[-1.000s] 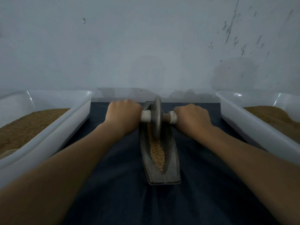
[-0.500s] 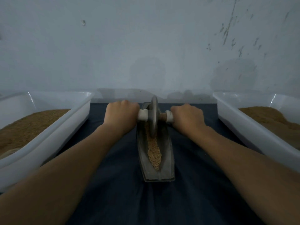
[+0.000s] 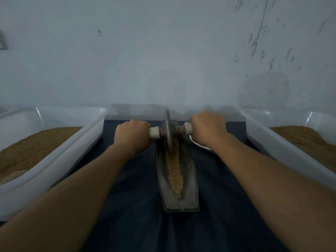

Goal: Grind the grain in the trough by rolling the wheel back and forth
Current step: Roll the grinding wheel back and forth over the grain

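Note:
A narrow grey boat-shaped trough (image 3: pixel 189 188) lies lengthwise on a dark blue cloth (image 3: pixel 131 206). Tan grain (image 3: pixel 175 171) fills its groove. A thin grey metal wheel (image 3: pixel 168 131) stands upright in the far end of the trough, on an axle with white handle ends. My left hand (image 3: pixel 132 137) is closed around the left handle (image 3: pixel 154 132). My right hand (image 3: pixel 207 128) is closed around the right handle (image 3: pixel 188 129). The far tip of the trough is hidden behind the wheel.
A white plastic tub (image 3: pixel 60 157) with brown ground grain stands at the left, and another white tub (image 3: pixel 283 153) with the same at the right. A white rim of a dish (image 3: pixel 200 145) shows under my right wrist. A grey wall rises just behind.
The wheel has rolled away from me toward the far end of the trough, with both hands going along. More grain shows in the near part of the groove.

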